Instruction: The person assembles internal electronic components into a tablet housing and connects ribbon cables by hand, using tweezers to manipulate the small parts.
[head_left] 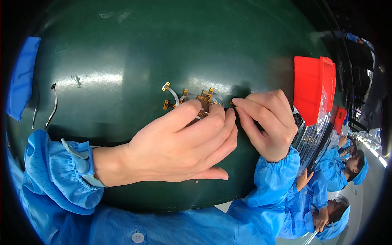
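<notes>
A small heap of flat flex cables point(203, 98), silvery strips with orange-and-gold end pieces, lies on the green table. My left hand point(183, 139) reaches over this heap from the left, palm down. Its fingers bend onto the cables and partly cover them, while the thumb sticks out apart from them. Just right of the heap, my right hand point(269, 122) is closed in a pinch. Between its thumb and index fingertips shows the small orange end of a flex cable point(231, 102); the rest of that cable is mostly hidden behind my left fingers.
At the right stands a red bin point(309, 90), with clear plastic trays point(312, 141) beside it. Two thin cables point(54, 104) lie at the left near a blue bin or sheet point(23, 77). People in blue workwear point(310, 200) sit along the right side.
</notes>
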Motion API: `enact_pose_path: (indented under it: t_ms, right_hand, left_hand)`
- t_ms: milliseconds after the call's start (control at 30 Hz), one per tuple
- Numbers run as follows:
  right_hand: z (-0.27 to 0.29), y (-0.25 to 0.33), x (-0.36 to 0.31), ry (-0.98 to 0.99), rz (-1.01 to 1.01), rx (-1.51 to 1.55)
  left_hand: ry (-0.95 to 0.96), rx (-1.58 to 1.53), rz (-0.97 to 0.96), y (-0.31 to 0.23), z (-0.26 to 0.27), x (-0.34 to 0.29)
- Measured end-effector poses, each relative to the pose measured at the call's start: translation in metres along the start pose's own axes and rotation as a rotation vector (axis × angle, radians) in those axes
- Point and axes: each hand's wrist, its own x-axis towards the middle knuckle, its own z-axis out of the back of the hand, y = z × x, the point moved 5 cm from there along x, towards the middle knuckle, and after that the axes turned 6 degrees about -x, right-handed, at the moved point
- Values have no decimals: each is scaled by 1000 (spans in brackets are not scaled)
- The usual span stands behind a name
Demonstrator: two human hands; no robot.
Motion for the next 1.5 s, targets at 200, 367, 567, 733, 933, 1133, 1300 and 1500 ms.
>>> enact_pose_path:
  t_ms: [200,367,567,733,933,1133,1300,1500]
  right_hand:
    - [-3,-2,0,11,49,59]
    - [2,-1,-4,43,41,-1]
    - [3,-7,-20,32,-27,40]
    - [2,-1,-25,49,-20,-36]
    - [-1,11,-26,14,-6,-205]
    - [-2,10,-26,-13,-19,-177]
    - [0,22,-24,42,-132,-297]
    - [63,7,-82,-417,-752,-116]
  left_hand:
    - [8,8,-7,0,1,1]
    - [0,-18,3,1,1,0]
    - [17,-13,-4,0,1,1]
    - [-1,-3,5,1,1,-1]
    - [17,33,-16,1,-1,-2]
    - [14,24,-22,1,1,-2]
    - [15,-8,3,2,0,-1]
    - [12,-21,-26,2,8,4]
